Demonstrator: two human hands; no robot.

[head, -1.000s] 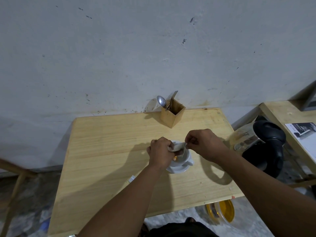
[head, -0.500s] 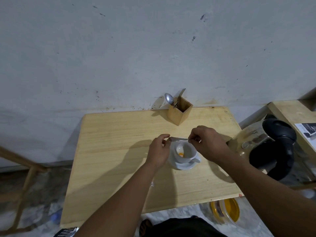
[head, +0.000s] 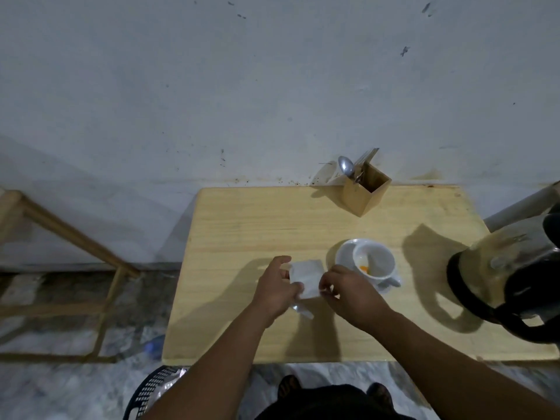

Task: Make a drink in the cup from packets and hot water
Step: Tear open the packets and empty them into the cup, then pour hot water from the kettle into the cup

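A white cup [head: 377, 262] stands on a white saucer [head: 344, 256] on the wooden table [head: 257, 219]; orange powder lies at the cup's bottom. Just left of the cup I hold a flat white packet [head: 306, 277] between both hands. My left hand [head: 277, 291] pinches its left edge, my right hand [head: 348, 291] pinches its right edge. A small torn silvery scrap [head: 303, 310] lies on the table under my hands. A steel kettle [head: 515, 268] with a black handle stands at the table's right edge.
A wooden holder [head: 365, 192] with a spoon and other cutlery stands at the table's back edge by the wall. A dark perforated basket [head: 151, 392] sits on the floor at the front left. A wooden frame [head: 75, 237] is further left.
My hands have moved from above the cup to its left and nearer to me, with the packet now held flat between them. The view has shifted left and down.
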